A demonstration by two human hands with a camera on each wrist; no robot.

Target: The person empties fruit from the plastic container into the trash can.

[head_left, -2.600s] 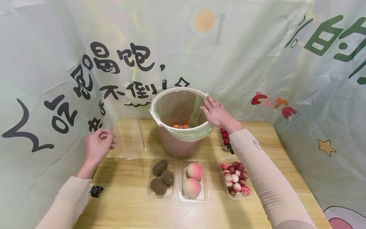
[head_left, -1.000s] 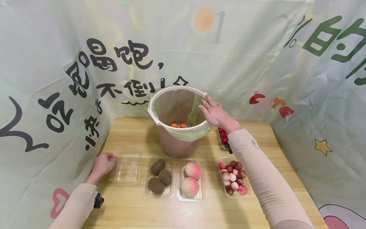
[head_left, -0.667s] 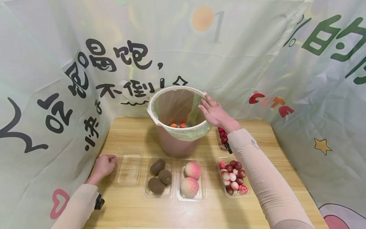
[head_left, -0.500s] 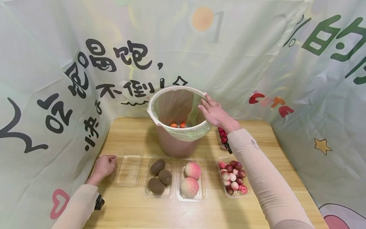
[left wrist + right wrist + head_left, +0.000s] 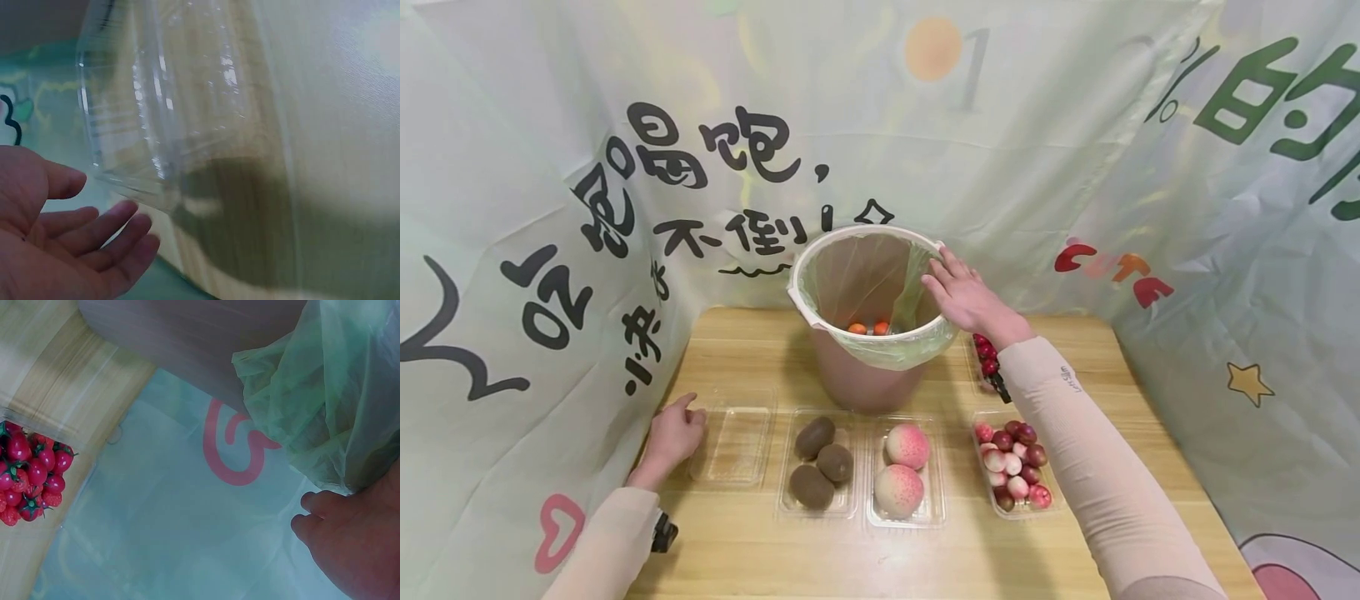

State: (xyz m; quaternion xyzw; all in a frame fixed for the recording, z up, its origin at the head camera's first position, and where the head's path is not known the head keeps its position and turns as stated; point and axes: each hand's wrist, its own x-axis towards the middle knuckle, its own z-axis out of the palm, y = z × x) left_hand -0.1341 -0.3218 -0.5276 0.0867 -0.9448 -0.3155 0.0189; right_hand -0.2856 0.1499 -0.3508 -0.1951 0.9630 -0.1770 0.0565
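At the left of the table, a clear plastic fruit box (image 5: 733,482) lies with nothing in it. My left hand (image 5: 673,433) is beside its left edge, thumb and fingers spread apart; in the left wrist view those fingers (image 5: 119,234) are loose near a corner of the box. My right hand (image 5: 966,296) rests with straight fingers on the right rim of a pinkish-brown bin (image 5: 868,383). A thin green bag (image 5: 300,394) lines the bin and hangs over its rim. Two orange fruits (image 5: 881,329) show inside it.
In front of the bin stand a box of three kiwis (image 5: 812,487) and a box of two peaches (image 5: 898,490). Farther right is a box of small red and pink fruits (image 5: 1017,467). Behind it, small red tomatoes (image 5: 37,465) are partly hidden by my forearm. Printed cloth (image 5: 1000,167) walls the table.
The clear box came down from upright in my left hand to flat on the table. My left fingers then opened and let it go. The right hand stayed on the rim.
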